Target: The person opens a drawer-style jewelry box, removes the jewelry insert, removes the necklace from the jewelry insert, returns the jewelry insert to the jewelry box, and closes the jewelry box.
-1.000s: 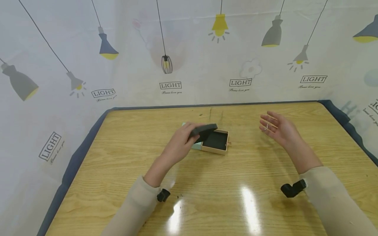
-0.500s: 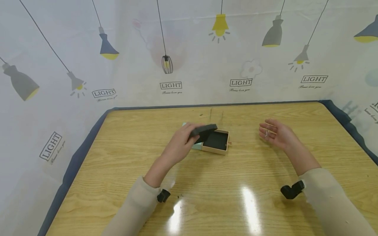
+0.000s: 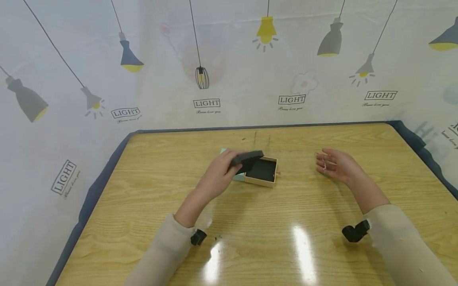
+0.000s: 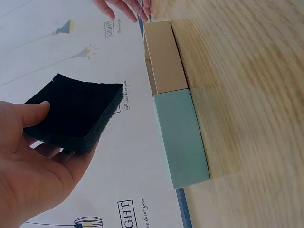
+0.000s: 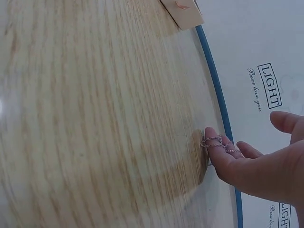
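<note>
My left hand [image 3: 215, 173] grips a square black foam pad [image 3: 251, 156] between thumb and fingers, tilted above a small box. That box has a turquoise sleeve [image 4: 183, 137] with a tan drawer [image 3: 258, 182] pulled partly out to the right; the drawer's inside looks black. To the right, my right hand [image 3: 341, 167] is raised over the table with its fingers loosely extended. A thin silver chain [image 5: 217, 141] lies draped across those fingers, seen closest in the right wrist view.
A pinkish pull tab [image 5: 182, 5] sticks out of the drawer's end. Beneath everything is a wooden table [image 3: 268, 222] with a dark blue edge. A white curtain [image 3: 243, 59] printed with lamps hangs behind it.
My right hand has come slightly lower and nearer in the head view, and the chain has shifted on its fingers. The left hand, the foam pad and the box stay put.
</note>
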Demonstrator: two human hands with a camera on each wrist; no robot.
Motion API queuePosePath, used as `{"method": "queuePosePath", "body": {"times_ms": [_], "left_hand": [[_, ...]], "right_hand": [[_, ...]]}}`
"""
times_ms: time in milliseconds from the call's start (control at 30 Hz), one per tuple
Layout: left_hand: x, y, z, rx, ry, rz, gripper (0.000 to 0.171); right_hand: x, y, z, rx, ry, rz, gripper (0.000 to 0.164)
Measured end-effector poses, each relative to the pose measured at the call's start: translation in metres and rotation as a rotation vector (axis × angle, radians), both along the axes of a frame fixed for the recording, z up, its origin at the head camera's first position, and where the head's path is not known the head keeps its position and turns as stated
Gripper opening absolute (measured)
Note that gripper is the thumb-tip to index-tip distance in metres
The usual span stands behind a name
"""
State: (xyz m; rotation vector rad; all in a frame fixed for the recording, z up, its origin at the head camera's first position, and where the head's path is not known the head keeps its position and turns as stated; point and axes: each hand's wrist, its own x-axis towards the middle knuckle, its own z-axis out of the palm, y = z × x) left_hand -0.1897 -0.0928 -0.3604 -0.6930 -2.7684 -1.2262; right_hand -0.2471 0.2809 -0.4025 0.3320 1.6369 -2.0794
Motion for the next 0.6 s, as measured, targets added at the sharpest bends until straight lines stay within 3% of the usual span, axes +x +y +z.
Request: {"method": "queuePosePath", "body": {"times_ms": [100, 167, 367, 600], "left_hand": [[0.0001, 0.0001, -0.0001, -0.002, -0.002, 0.002, 0.035], [0.0003, 0.0001, -0.0002, -0.002, -0.002, 0.004, 0.035], [0.0006, 0.0003, 0.0, -0.011, -0.011, 0.007, 0.035], [0.0009, 0.0007, 0.0003, -0.02, -0.02, 0.006, 0.034]], "right_hand": [[0.0012, 0.0004, 0.0007, 0.014, 0.0, 0.0, 0.043], [0.0017, 0.0009, 0.0011, 0.037, 0.004, 0.009, 0.04], [0.002, 0.0007, 0.0031, 0.188, 0.044, 0.075, 0.078], [0.0036, -0.0018, 0.0086, 0.46, 0.117, 0.215, 0.077]]}}
